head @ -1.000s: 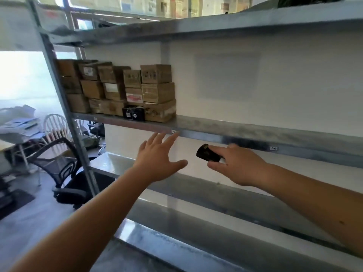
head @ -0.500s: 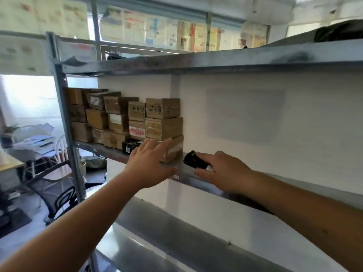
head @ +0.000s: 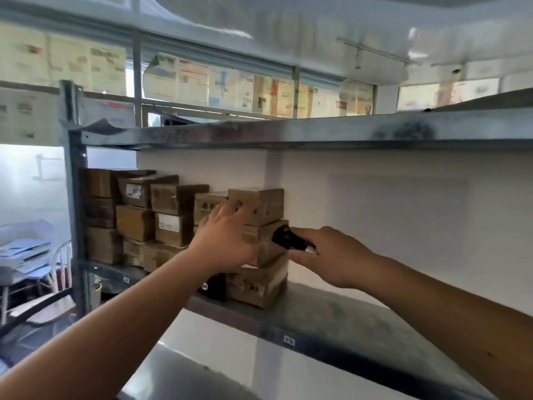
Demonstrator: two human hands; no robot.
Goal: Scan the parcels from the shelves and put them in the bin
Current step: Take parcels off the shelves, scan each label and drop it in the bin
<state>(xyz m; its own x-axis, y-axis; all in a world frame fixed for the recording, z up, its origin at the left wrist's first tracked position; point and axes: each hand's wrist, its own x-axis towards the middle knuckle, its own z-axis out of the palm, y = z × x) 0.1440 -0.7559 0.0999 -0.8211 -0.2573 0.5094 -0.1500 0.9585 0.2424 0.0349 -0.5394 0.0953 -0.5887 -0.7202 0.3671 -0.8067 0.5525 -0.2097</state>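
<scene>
Two bare forearms reach in from the bottom edge toward the shelf [head: 331,316]. Right hand [head: 331,255]: fingers clenched round a black scanner [head: 290,239], whose nose sticks out past the fingertips to their left and sits right at the corner of the middle parcel [head: 266,243]; contact cannot be told. Left hand [head: 227,238]: fingers straight and released, spread over the front of the nearest stack. Its fingertips lie against the top parcel [head: 259,204], not curled round it. Bottom parcel [head: 256,284] sits below the palm, a small black box [head: 215,287] just left of it. Beyond the fingers, more brown parcels [head: 138,215] stand stacked up to the shelf post [head: 72,180].
</scene>
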